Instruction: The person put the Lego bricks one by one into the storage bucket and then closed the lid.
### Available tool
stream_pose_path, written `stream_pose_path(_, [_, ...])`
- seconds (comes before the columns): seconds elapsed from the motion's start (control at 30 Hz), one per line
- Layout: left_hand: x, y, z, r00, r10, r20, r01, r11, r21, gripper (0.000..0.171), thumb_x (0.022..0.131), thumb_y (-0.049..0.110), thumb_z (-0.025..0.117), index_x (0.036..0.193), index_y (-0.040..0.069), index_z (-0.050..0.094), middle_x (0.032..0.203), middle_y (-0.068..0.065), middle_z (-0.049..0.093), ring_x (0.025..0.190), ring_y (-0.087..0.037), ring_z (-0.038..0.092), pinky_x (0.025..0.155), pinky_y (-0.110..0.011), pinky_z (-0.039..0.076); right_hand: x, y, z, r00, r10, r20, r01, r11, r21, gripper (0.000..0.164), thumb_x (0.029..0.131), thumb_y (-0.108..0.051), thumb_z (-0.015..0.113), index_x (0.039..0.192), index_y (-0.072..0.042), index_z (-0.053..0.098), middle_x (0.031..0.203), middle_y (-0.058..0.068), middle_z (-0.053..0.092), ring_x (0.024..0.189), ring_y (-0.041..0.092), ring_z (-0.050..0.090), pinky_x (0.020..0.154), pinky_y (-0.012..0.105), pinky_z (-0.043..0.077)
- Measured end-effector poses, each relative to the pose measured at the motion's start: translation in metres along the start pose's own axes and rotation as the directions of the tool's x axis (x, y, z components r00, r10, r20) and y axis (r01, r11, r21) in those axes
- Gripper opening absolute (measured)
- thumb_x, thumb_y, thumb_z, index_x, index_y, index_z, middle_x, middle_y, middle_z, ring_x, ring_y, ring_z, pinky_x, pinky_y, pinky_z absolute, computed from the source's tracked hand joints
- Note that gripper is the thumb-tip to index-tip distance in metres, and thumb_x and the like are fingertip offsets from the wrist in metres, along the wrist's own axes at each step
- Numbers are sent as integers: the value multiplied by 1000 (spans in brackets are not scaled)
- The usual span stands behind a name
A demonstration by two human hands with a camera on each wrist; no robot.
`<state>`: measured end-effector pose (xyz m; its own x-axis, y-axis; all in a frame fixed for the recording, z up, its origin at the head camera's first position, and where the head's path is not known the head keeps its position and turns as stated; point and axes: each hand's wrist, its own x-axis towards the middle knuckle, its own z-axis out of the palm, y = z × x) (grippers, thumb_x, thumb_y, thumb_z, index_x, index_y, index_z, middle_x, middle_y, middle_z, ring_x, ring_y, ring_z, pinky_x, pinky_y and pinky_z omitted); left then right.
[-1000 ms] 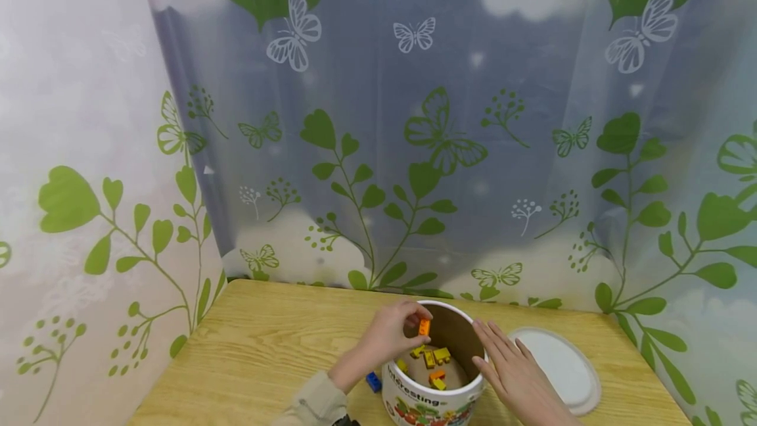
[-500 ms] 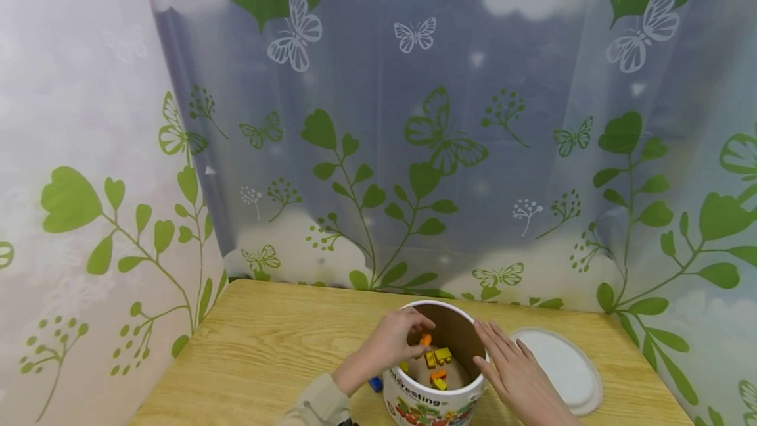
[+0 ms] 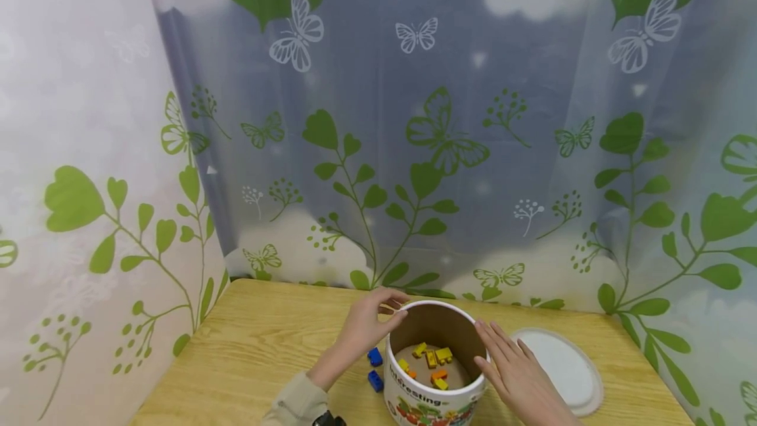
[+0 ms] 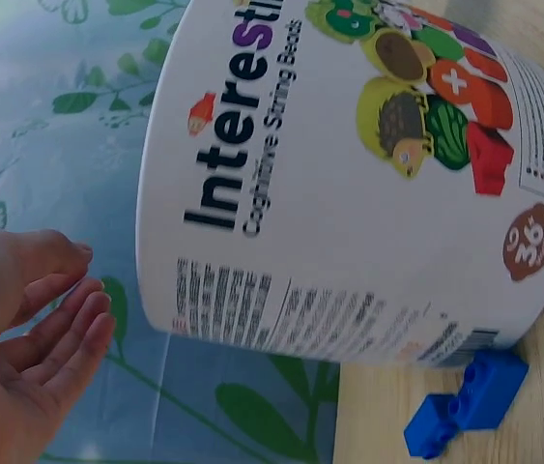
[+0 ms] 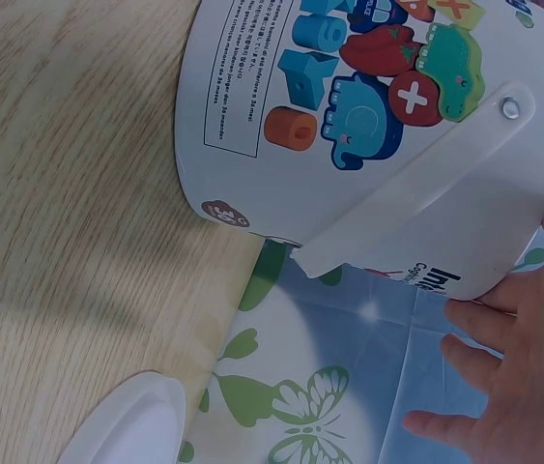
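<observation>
A white printed bucket (image 3: 434,405) stands uncovered on the table, with several yellow bricks (image 3: 443,355) and orange bricks (image 3: 439,375) on its bottom. My left hand (image 3: 362,321) is at the far left of the rim, fingers loosely bent; the left wrist view shows nothing in this hand (image 4: 30,338). On the opposite side, my right hand (image 3: 513,367) rests its extended fingers against the rim, and the right wrist view shows those fingers (image 5: 484,327) along the bucket's upper edge. Two blue bricks (image 3: 375,381) lie on the table just left of the bucket.
The white round lid (image 3: 558,368) lies flat on the wooden table (image 3: 284,334), right of the bucket and partly behind my right hand. A white strap handle (image 5: 416,188) hangs along the bucket's side. Behind the table hangs a leaf-and-butterfly curtain (image 3: 355,51).
My left hand has let go of an orange brick inside the bucket and moved out leftward over the rim. Both blue bricks now show. The right hand has stayed put.
</observation>
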<state>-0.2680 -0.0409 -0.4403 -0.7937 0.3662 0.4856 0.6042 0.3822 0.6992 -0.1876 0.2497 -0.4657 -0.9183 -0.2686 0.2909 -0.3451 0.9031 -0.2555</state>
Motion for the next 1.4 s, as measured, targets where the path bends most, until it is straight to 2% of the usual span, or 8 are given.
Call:
stream_pose_path(0.23, [-11, -17, -15, 996, -25, -81, 29, 999, 43, 22, 93, 6, 73, 115, 6, 72, 111, -7, 72, 98, -26, 69, 84, -38, 61, 0, 1, 2, 1000, 4, 4, -4, 1000, 11, 58, 107, -42, 48, 157, -13, 39, 157, 9, 44, 145, 33, 40, 111, 67, 33])
stream_pose_path(0.4, [-23, -32, -18, 995, -58, -77, 62, 997, 44, 20, 93, 6, 73, 113, 3, 72, 109, -11, 72, 95, -28, 70, 81, -39, 62, 0, 0, 1, 1000, 1, -3, -1, 1000, 7, 58, 107, -41, 48, 157, -13, 39, 157, 9, 44, 144, 33, 40, 111, 67, 33])
stream_pose_path(0.6, [-39, -50, -12, 996, -89, 32, 87, 994, 65, 22, 93, 6, 72, 114, 1, 70, 109, -14, 72, 93, -28, 70, 79, -36, 62, 0, 0, -1, 1000, -8, -10, 8, 1000, 6, 58, 107, -43, 47, 157, -14, 39, 157, 9, 44, 144, 33, 41, 110, 67, 34])
stream_pose_path(0.77, [-52, -64, -5, 981, -132, 140, 121, 989, 88, 24, 91, 7, 74, 114, 1, 69, 108, -13, 71, 93, -29, 69, 77, -31, 61, 0, 1, 1, 1000, -10, -10, 10, 1000, 1, 58, 107, -43, 47, 157, -13, 39, 157, 8, 44, 144, 33, 41, 110, 67, 34])
stream_pose_path(0.9, [-59, -72, 0, 968, -143, 208, 132, 989, 67, 20, 91, 6, 75, 110, 2, 71, 106, -14, 72, 94, -32, 69, 76, -28, 60, 0, 1, 2, 1000, -10, -8, 10, 1000, -5, 58, 107, -42, 47, 157, -13, 39, 157, 8, 44, 144, 33, 41, 111, 67, 34])
stream_pose_path(1.17, [-68, -75, 1, 940, -98, 327, 80, 995, 67, 20, 85, 5, 79, 104, 0, 73, 103, -13, 73, 98, -31, 70, 80, -30, 60, 0, 0, -2, 1000, -11, 3, 11, 1000, 1, 58, 108, -43, 45, 158, -14, 38, 157, 9, 44, 145, 33, 40, 110, 67, 34])
stream_pose_path(1.27, [-70, -76, 2, 928, -98, 359, 66, 993, 102, 23, 82, 5, 82, 103, 3, 74, 104, -9, 74, 100, -25, 69, 83, -31, 60, 0, 0, -2, 1000, -9, 8, 9, 1000, 1, 59, 108, -44, 45, 158, -14, 38, 158, 9, 43, 145, 33, 40, 111, 67, 34])
stream_pose_path(1.4, [-71, -78, 2, 922, -115, 369, 60, 986, 157, 24, 79, 4, 84, 100, 7, 75, 104, -3, 74, 101, -18, 68, 86, -30, 59, 0, 1, -1, 1000, -7, 7, 7, 1000, 4, 59, 108, -44, 45, 157, -13, 39, 157, 9, 44, 145, 33, 40, 110, 68, 34])
